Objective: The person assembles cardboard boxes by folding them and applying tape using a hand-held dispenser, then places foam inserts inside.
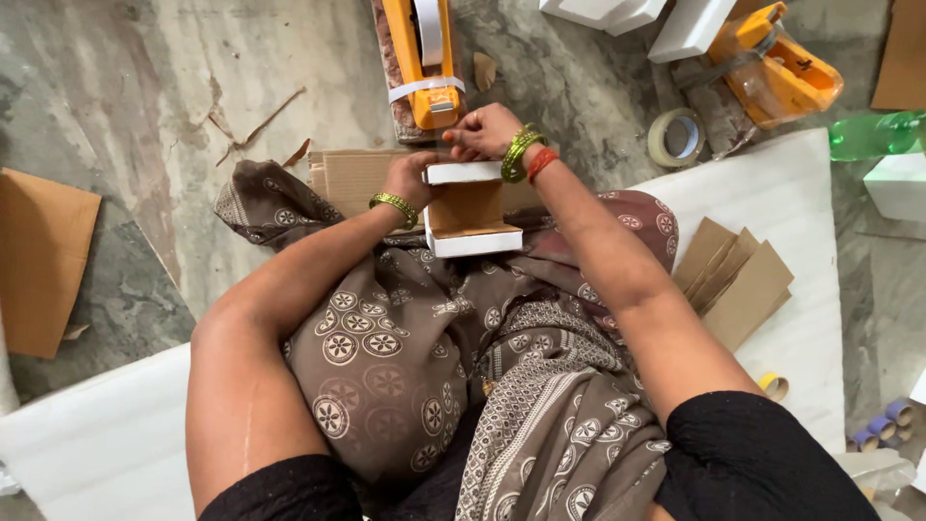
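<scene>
**Open carton held on the lap, hands at its far end**

Small carton (471,210): white outside, brown board inside, nothing in it. Rests on the patterned lap, open side up, long axis running away from the person toward the orange tape dispenser (422,60).

Left hand (410,177) grips the carton's far left corner, fingers curled. Right hand (485,130) just beyond the far wall, fingertips pinched together at the dispenser's edge; what they pinch, cannot tell.

Right of the carton: brown card sheets (735,278). Farther right: tape roll (675,137).
</scene>
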